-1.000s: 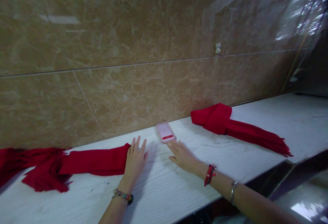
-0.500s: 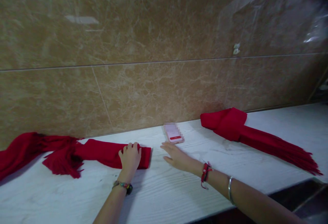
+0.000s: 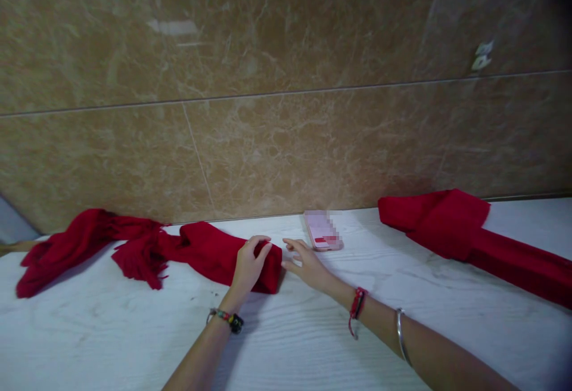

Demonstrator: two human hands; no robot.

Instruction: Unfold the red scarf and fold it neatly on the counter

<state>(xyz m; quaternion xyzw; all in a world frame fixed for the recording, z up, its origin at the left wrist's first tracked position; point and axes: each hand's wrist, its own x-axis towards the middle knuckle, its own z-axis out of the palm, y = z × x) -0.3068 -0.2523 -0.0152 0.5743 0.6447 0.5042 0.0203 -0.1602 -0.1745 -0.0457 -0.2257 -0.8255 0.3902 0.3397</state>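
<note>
My left hand (image 3: 250,263) is bent over the right end of a folded red scarf (image 3: 210,254), its fingers curled onto the cloth and its thumb toward the right. The fingertips are partly hidden. Just right of that folded end, my right hand (image 3: 308,266) hovers with fingers apart and slightly bent, holding nothing. Fringed ends of red cloth (image 3: 140,260) lie at the scarf's left. Behind my right hand lies a phone (image 3: 319,230) in a pink case, its screen lit.
Another red scarf (image 3: 447,224), folded over itself, lies to the right, its tail running past the frame edge. More bunched red cloth (image 3: 67,254) lies far left, near part of another person's arm (image 3: 15,248). A brown tiled wall (image 3: 286,152) backs the white table (image 3: 134,337).
My right hand has come closer to the folded scarf's right end. My left hand has turned, its thumb now showing on the right. The view has shifted, bringing the far-left arm into sight.
</note>
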